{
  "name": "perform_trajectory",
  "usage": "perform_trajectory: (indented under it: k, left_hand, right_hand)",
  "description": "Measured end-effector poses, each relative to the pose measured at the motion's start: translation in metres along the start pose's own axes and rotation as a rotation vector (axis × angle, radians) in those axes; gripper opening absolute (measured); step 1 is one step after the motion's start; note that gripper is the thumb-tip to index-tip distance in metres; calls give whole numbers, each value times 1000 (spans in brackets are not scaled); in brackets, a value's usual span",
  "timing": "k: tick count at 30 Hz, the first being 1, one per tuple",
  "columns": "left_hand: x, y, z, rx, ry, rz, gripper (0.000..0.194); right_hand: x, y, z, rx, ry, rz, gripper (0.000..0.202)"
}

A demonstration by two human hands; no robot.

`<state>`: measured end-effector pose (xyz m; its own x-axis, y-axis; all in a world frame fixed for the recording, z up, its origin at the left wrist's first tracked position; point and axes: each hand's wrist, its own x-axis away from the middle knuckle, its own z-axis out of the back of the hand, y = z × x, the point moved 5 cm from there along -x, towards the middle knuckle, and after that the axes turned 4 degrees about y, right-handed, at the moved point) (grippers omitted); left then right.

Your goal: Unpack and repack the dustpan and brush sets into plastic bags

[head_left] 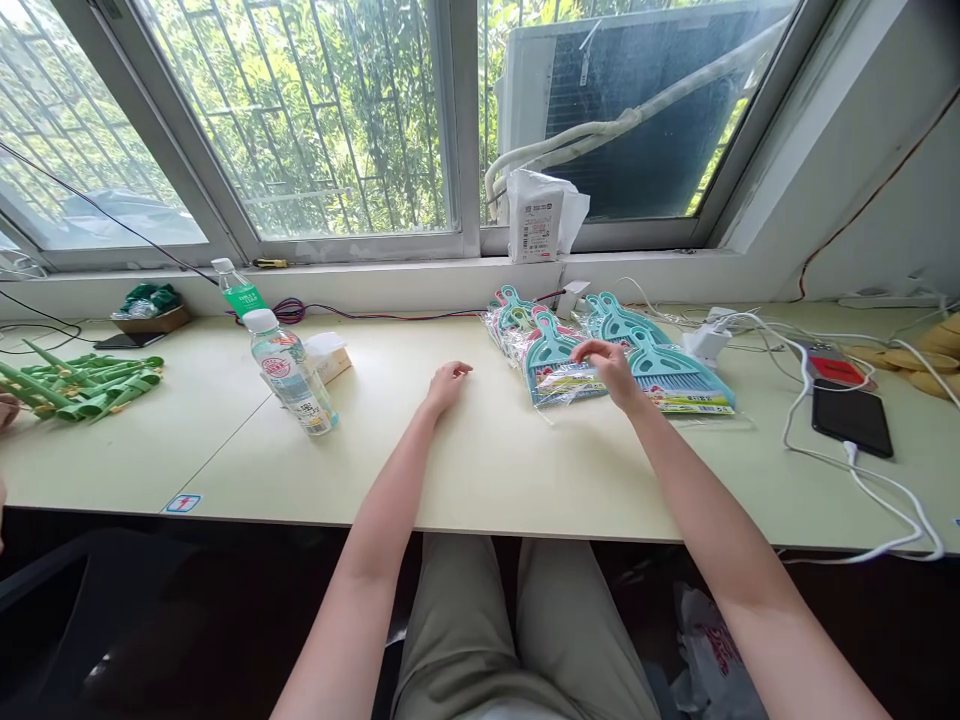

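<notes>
Several turquoise fan-shaped brush sets in clear plastic lie on the pale table; the nearer left pack and the right pack show printed labels. Over the space between these two is my right hand, fingers bent and closed at the crinkled film; whatever they grip is too small to make out. To the left of the packs my left hand rests on the table, its fingers curled together with nothing seen in them.
Bottles and a tissue box stand left of my left hand. Green parts lie farther left, beside a partly visible person's hand. White cables, a black phone and yellowish items are at the right.
</notes>
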<state>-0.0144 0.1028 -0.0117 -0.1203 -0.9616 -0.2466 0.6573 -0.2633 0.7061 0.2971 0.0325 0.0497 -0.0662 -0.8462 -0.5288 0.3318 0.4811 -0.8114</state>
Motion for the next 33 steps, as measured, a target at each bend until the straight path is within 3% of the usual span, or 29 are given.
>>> perform_trajectory:
  k: [2, 5, 7, 11, 15, 18, 21, 24, 27, 31, 33]
  left_hand:
    - [-3, -7, 5, 74, 12, 14, 33]
    - [-5, -15, 10, 62, 50, 42, 35]
    - [-5, -16, 10, 8, 54, 43, 36]
    - [0, -11, 7, -109, 37, 27, 32]
    - [5, 2, 2, -136, -4, -14, 30]
    - [10, 20, -4, -78, -37, -53, 26]
    - [18, 42, -17, 128, -113, -48, 27]
    - [29, 62, -30, 457, -207, 20, 44]
    - [36, 75, -34, 796, -210, 45, 62]
    - [33, 75, -24, 1008, -80, 38, 49]
    - [29, 69, -17, 1034, -2, 56, 45]
  right_hand:
    - [-3, 11, 21, 147, 251, -39, 22]
    - [-1, 31, 39, 541, 378, -138, 24]
    - [-1, 43, 43, 720, 343, -169, 26]
    - [-1, 60, 36, 841, 195, -155, 24]
    - [0, 70, 29, 878, 64, -307, 29]
    - [2, 59, 32, 848, 165, -297, 19]
    - [2, 33, 32, 749, 375, -117, 15]
    - [4, 9, 21, 552, 503, 44, 18]
    - [10, -4, -2, 386, 469, 70, 21]
    - [27, -23, -32, 422, 403, 230, 20]
    - [36, -34, -49, 508, 286, 382, 19]
